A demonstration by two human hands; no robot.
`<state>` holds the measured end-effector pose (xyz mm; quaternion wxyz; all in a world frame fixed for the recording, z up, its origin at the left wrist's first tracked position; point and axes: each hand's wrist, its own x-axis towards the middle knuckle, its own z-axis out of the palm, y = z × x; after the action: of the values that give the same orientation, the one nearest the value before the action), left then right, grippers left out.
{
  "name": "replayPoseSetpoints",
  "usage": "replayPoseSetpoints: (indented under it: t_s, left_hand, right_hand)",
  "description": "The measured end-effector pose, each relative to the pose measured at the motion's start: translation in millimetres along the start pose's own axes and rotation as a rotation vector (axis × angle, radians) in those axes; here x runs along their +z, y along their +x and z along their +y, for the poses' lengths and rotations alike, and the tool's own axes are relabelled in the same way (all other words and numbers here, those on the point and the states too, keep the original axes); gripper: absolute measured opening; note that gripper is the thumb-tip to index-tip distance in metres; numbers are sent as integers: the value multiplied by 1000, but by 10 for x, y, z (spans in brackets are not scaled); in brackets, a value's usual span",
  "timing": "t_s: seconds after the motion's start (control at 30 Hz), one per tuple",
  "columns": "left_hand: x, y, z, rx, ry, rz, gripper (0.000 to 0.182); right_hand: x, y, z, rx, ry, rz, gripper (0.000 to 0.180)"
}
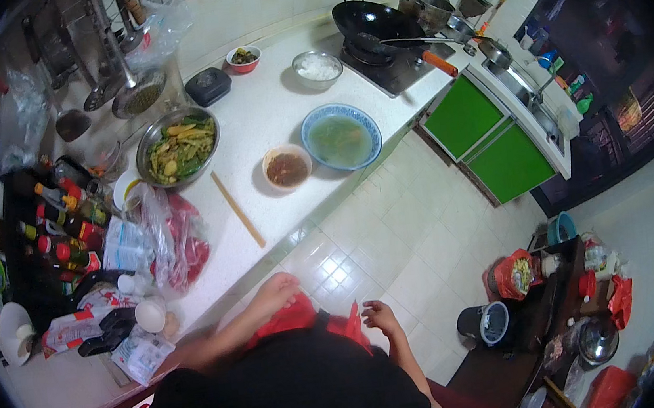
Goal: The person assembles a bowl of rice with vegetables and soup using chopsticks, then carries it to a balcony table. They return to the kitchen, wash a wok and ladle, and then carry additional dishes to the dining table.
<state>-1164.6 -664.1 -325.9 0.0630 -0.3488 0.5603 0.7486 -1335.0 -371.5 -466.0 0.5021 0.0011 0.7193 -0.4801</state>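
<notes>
My left hand (278, 293), held low before my body near the counter's front edge, has curled fingers and no object visible in it. Off to the right, my right hand (379, 316) hangs over the floor beside my red clothing, its fingers bent, with nothing seen in them. A pair of wooden chopsticks (238, 209) lies on the white counter beyond my left hand. Around them stand a bowl of reddish-brown sauce (287, 169), a blue-rimmed bowl of soup (342, 137) and a steel bowl of cooked green vegetables (179, 148). A steel bowl of white rice (317, 69) is farther back.
A black wok (374, 18) with a ladle sits on the hob. Sauce bottles (70, 231) and plastic bags (178, 237) crowd the counter's left. Behind are a small bowl (243, 59) and a black box (208, 87). A bin (494, 324) stands on the floor at right.
</notes>
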Motion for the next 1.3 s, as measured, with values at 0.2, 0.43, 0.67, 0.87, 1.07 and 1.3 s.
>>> replayPoseSetpoints:
  t_s: [0.2,0.43,0.67,0.87,1.07,1.3]
  left_hand:
    - [232,730,878,67,-85,-58,24]
    - [655,1323,1251,-95,-656,40,28]
    - [1040,2054,1380,142,-895,278,40]
    - [1051,2378,1236,486,-189,249,43]
    - [1329,1882,1970,90,-465,105,24]
    - [1850,2823,3146,252,-129,-60,38]
  right_hand:
    - [-455,771,-1104,-132,-148,80,33]
    - [-989,1684,-2314,-182,-281,-100,29]
    - [-1295,2121,-4033,-260,-26,-416,27]
    - [-995,2367,-4754,-315,-89,-631,38]
    - [-1553,2432,-4943,-288,517,-465,41]
    - [-2891,2290,-6073,-256,868,-773,54]
